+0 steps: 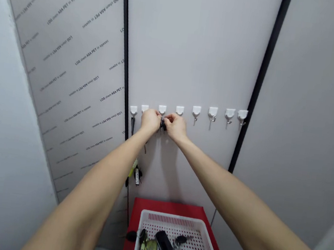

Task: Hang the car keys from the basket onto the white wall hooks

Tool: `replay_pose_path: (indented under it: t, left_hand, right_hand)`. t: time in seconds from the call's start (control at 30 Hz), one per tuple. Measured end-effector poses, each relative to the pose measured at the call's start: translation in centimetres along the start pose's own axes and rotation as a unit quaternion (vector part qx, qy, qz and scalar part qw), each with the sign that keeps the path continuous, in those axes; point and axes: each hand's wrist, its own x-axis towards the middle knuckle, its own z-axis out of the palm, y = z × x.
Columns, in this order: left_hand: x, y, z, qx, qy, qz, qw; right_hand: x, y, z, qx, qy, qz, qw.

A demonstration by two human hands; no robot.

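Both my hands are raised to a row of white wall hooks, just under the third hook [162, 109] from the left. Between my fingertips hangs a small bunch of keys [163, 125] with a dark key head. My left hand [150, 120] is closed in a pinch at the top left of the keys, by the hook. From the right, my right hand [175, 126] pinches the dark part of the same bunch. Whether the key ring is over the hook is hidden by my fingers. A key on the second hook [145, 108] is mostly covered by my left arm.
Keys with a yellow-green and white tag [136, 175] hang from the leftmost hook [134, 110]. Below, a white perforated basket [203, 227] holds several keys and a black case [164, 246]. It stands on a red surface [172, 207]. More hooks [212, 112] run rightward.
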Motion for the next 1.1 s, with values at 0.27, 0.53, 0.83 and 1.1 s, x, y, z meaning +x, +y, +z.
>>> replay_pose_path:
  t: [0.27, 0.53, 0.83, 1.1]
  left_hand:
    - [-3.1, -1.6, 0.3, -0.065, 0.006, 0.039, 0.997]
    - [-15.9, -10.8, 2.1, 0.005, -0.273, 0.040, 0.961]
    - [-24.0, -17.9, 4.9, -0.140, -0.454, -0.148, 0.868]
    - [-24.2, -17.3, 4.0, -0.121, -0.472, -0.138, 0.863]
  right_hand:
    - [-1.3, 0.9, -0.4, -0.033, -0.044, -0.026, 0.998]
    - [-15.7, 7.2, -2.5, -0.067, -0.328, -0.037, 0.942]
    - [-25.4, 9.9, -1.5, -0.071, -0.452, 0.044, 0.888]
    - [-27.0, 8.3, 2.6, -0.038, -0.441, 0.079, 0.893]
